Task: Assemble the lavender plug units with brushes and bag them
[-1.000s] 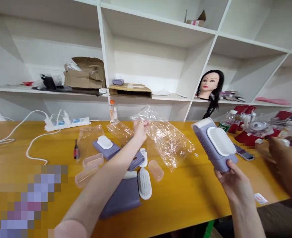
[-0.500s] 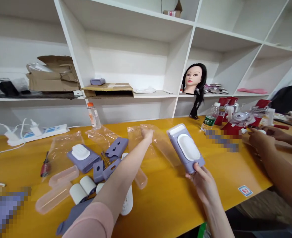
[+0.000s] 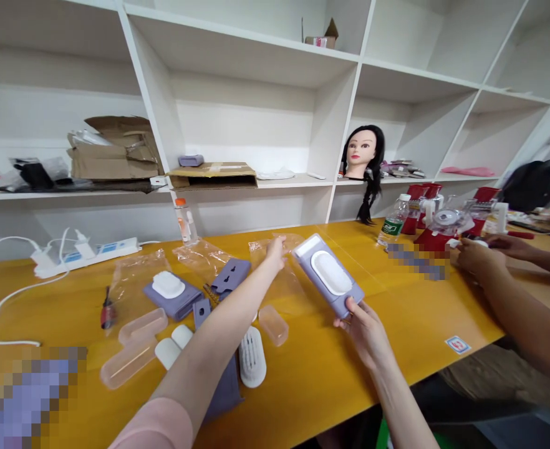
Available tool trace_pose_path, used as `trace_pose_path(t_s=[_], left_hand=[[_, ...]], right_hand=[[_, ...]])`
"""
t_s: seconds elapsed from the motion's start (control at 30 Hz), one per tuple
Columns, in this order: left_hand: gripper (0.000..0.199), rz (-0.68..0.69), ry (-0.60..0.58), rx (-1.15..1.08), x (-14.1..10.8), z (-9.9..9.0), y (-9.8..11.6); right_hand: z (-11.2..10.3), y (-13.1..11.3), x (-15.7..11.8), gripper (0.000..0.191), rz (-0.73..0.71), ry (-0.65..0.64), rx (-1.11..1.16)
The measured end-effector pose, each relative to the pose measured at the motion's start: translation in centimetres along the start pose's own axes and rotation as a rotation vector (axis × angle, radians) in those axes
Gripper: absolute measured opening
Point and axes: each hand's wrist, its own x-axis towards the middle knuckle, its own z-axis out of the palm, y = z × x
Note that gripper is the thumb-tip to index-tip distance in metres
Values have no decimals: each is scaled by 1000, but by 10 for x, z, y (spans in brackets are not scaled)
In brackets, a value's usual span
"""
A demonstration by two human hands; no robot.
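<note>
The lavender plastic case [image 3: 326,274] with its white oval pad is tilting up over the table [image 3: 312,380], its lower end clamped in the right hand [image 3: 366,330]! Just beside it, the left hand [image 3: 275,252] is sitting over a clear plastic bag [image 3: 287,287], grip impossible to call!

- Pixelated patch [image 3: 27,393], lower-left corner: the object beneath cannot be identified.
- Pixelated strip [image 3: 418,269] on the tabletop [image 3: 312,368]: what it covers cannot be told.
- Lilac panel [image 3: 223,390]: partly hidden by the left forearm [image 3: 195,368].
- Sticker [image 3: 458,345]: print too small to read.
- Co-worker's forearm [image 3: 537,330]: cut off by the right edge.
</note>
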Motion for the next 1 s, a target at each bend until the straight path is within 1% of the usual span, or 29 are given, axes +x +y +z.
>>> trace_pose_path(t_s=[0.07,0.13,0.17,0.2,0.23,0.3,0.37,0.43,0.5,0.53,0.6,0.67,0.7,0.77,0.87,0.93,1.0], left_hand=[[38,-22,-60,-10,-23,-10,13],[46,4,-174,-41,-49,-24,25],[49,50,-294,-71,-63,-32,31],[51,90,-360,-82,-76,-42,37],[49,160,-367,-84,-87,-52,42],[38,377,-230,-88,-107,-75,51],[27,537,-66,-102,-121,-98,59],[19,631,47,-143,-133,-119,66],[17,695,125,-191,-143,-138,71],[18,703,155,-200,-148,-146,73],[21,655,188,-154,-155,-161,78],[26,592,196,-25,-158,-174,82],[29,586,199,68,-159,-179,84],[29,645,228,281,-157,-190,86],[22,753,317,549,-148,-203,85],[20,785,366,585,-141,-210,81],[20,791,388,552,-136,-213,77]], right_hand=[[7,-2,-5,28,-15,-6,-3],[24,-2,-10,29,-26,-28,-5],[35,0,-13,29,-23,-55,-9],[47,3,-15,30,-12,-91,-14],[61,6,-17,32,3,-137,-23],[89,16,-18,39,69,-268,-67],[115,27,-17,45,148,-431,-115],[137,37,-14,47,204,-571,-143],[153,44,-10,44,224,-650,-167],[159,46,-9,42,222,-677,-185],[166,46,-6,37,202,-715,-219],[169,41,-4,34,158,-717,-253],[170,38,-3,33,137,-709,-278],[172,33,-3,32,105,-698,-353],[175,33,-1,33,79,-711,-446],[176,37,1,32,70,-711,-465],[176,41,5,33,73,-705,-475]])
